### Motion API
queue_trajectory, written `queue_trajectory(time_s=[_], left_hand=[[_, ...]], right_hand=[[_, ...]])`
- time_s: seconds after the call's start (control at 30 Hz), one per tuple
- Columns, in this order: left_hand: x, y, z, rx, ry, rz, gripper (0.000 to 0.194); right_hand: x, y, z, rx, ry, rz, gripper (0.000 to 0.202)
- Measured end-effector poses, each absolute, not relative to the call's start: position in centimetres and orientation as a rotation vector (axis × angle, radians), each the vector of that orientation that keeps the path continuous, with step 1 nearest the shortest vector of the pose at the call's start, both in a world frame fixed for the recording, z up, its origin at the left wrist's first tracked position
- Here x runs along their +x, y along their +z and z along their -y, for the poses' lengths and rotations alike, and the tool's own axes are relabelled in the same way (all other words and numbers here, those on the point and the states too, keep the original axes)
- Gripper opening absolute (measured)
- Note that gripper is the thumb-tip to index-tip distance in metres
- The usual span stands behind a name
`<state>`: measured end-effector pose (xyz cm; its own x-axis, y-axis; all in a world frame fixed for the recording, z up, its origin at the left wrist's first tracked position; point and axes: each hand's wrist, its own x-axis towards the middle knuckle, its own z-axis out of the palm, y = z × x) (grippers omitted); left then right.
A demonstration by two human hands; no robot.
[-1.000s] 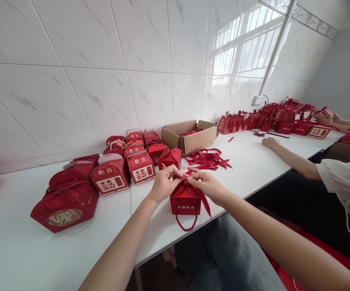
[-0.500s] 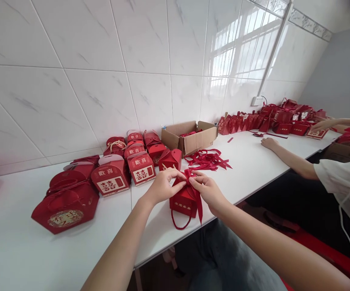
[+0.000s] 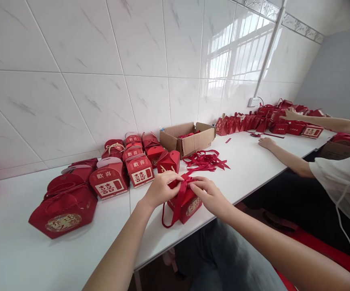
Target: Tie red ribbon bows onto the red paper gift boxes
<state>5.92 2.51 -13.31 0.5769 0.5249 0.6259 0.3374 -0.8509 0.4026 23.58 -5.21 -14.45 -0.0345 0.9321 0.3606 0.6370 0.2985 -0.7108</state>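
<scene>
Left hand at nine o'clock, right hand at three, fingertips clamped on the flat red fabric ribbon atop the small red cardboard box — probably opposed so its bow sat evenly.

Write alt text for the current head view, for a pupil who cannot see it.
A person's left hand and right hand touch a red ribbon atop a small red box near the edge of a white table. Behind are loose ribbons and an open carton; more red boxes stand to the left, and another person's hand rests further right.
</scene>
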Motion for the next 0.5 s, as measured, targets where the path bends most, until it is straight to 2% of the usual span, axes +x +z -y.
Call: queue_trajectory(time_s=[0.13,0.33,0.5], left_hand=[[6.0,-13.2,-2.2,2.496,1.08,-0.782,0.011],[6.3,-13.4,-2.1,2.392,1.027,-0.829,0.009],[6.5,-13.4,-2.1,2.385,1.055,-0.802,0.005]], right_hand=[[24.1,-14.6,5.6,-1.467,0.312,1.82,0.021],[25.0,-14.1,5.2,-1.314,0.065,1.971,0.017],[25.8,-12.4,5.6,-1.345,0.207,2.079,0.019]])
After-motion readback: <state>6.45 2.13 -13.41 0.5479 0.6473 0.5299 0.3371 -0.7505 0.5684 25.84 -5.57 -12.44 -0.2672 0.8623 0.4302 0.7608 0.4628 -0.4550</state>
